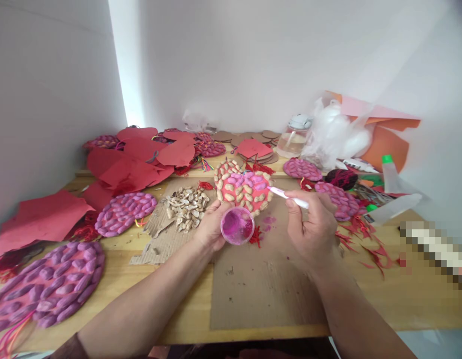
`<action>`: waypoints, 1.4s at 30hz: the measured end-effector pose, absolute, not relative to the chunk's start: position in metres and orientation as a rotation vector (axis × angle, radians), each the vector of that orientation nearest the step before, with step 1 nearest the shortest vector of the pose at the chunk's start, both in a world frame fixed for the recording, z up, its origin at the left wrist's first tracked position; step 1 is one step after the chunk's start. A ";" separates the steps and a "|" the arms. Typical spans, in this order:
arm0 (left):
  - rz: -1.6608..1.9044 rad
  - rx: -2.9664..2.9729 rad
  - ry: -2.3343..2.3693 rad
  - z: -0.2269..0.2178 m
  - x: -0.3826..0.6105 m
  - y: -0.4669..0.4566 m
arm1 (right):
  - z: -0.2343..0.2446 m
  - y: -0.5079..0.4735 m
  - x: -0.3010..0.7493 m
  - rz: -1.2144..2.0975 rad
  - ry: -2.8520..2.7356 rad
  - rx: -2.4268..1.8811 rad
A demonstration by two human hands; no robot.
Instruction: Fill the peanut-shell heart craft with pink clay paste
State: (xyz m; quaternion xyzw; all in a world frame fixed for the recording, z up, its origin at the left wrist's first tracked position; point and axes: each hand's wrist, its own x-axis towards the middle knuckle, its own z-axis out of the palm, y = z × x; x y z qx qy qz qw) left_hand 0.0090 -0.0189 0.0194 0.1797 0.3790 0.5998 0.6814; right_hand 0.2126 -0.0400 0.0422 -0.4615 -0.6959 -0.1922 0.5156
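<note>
My left hand (209,225) is closed around a small round plastic cup of magenta paint (237,225), held above a brown cardboard sheet (260,284). My right hand (309,224) grips a white paintbrush (290,197) whose tip touches a heart-shaped red piece covered in peanut shells (243,188). Some shells near the top of the heart are painted pink; the others are bare tan.
A pile of loose peanut shells (186,204) lies left of the heart. Painted purple shell discs (124,212) (47,286) (339,199), red paper cutouts (141,159), a glass jar (292,139), white plastic bags (335,132) and a glue bottle (393,179) crowd the wooden table (395,294).
</note>
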 end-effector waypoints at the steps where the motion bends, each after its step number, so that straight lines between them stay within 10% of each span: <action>1: 1.345 0.401 0.853 0.020 0.009 -0.019 | 0.042 -0.040 0.212 -0.443 -1.678 -1.093; 42: 1.280 0.424 0.875 0.025 0.006 -0.021 | 0.043 -0.043 0.210 -0.401 -1.672 -1.102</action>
